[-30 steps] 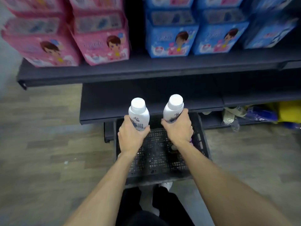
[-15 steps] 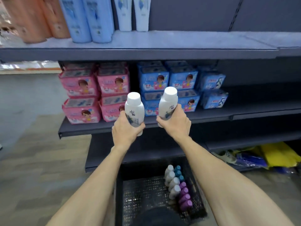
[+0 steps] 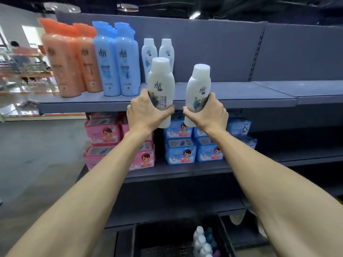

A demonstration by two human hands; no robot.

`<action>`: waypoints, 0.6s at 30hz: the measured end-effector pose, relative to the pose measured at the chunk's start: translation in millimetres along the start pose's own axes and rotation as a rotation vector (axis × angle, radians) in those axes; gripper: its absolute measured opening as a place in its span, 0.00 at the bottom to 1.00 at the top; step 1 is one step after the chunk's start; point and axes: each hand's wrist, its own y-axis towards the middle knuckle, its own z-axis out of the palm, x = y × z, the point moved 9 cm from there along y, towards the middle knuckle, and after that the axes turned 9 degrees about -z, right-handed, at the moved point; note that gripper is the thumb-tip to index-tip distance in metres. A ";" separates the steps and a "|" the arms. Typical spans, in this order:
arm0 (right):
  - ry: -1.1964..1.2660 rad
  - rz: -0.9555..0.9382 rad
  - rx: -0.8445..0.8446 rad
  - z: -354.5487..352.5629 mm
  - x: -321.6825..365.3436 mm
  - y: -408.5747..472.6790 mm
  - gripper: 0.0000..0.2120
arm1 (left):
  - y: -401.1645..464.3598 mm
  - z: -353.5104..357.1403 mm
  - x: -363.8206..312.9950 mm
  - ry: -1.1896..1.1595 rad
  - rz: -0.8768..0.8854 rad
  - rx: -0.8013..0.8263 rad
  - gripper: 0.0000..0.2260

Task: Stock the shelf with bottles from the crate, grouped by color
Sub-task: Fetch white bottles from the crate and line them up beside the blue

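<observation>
My left hand (image 3: 144,113) grips a white bottle (image 3: 161,81) upright, and my right hand (image 3: 208,113) grips a second white bottle (image 3: 198,88), tilted slightly right. Both are raised in front of the edge of the top grey shelf (image 3: 232,95). On that shelf stand orange bottles (image 3: 68,60) at the left, then blue bottles (image 3: 117,60), then two white bottles (image 3: 157,51) behind the one in my left hand. The black crate (image 3: 225,236) sits on the floor at the bottom, holding several white, teal and purple bottles (image 3: 203,242).
The top shelf right of the white bottles is bare. The shelf below holds pink packs (image 3: 104,132) and blue packs (image 3: 181,151). The floor opens to the left, with a person (image 3: 18,52) far back.
Both hands have lifted the two white bottles from the crate up to the top shelf's level, and my view has tilted up from the crate to the shelf.
</observation>
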 end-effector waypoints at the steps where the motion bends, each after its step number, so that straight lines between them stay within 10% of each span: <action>1: 0.005 -0.009 -0.014 -4.6 5.1 8.9 0.31 | 9.8 -8.4 -10.2 -0.007 0.009 -0.020 0.25; 18: 0.072 0.049 0.084 18.9 41.5 98.9 0.32 | 92.0 14.2 -20.3 0.088 -0.183 0.011 0.30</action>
